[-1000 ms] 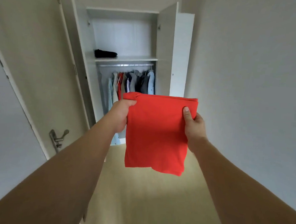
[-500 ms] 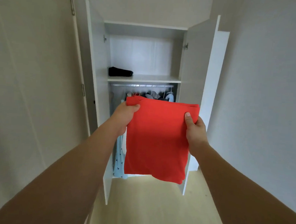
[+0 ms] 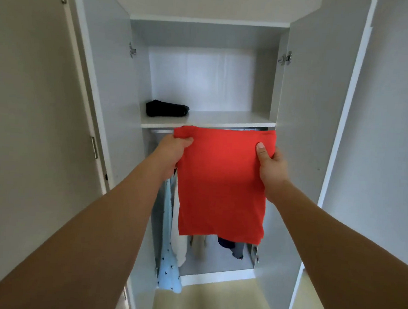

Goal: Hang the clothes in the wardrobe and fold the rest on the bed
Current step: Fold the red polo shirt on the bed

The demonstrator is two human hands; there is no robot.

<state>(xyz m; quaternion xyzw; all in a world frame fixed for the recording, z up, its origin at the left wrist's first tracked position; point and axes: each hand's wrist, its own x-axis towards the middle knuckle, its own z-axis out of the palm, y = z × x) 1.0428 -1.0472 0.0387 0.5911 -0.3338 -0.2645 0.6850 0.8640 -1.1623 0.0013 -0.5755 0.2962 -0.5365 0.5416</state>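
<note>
A folded red garment (image 3: 222, 184) hangs flat in front of me, held up by its two top corners. My left hand (image 3: 172, 152) pinches the top left corner, thumb on the near side. At the top right corner my right hand (image 3: 270, 162) grips the cloth, thumb pressed on the front. The garment's top edge is just below the white shelf (image 3: 224, 121) of the open wardrobe (image 3: 264, 86). It hides most of the hanging rail and the clothes behind it.
A folded black garment (image 3: 166, 108) lies on the shelf's left side. Below, hanging clothes show: a light blue patterned one (image 3: 167, 266), a white one (image 3: 178, 246), a dark one (image 3: 227, 244). Both wardrobe doors (image 3: 301, 146) stand open. A room door (image 3: 33, 120) is at left.
I have walked closer to the wardrobe, which now fills the view. Both hands kept the same hold on the red garment, now raised near the shelf.
</note>
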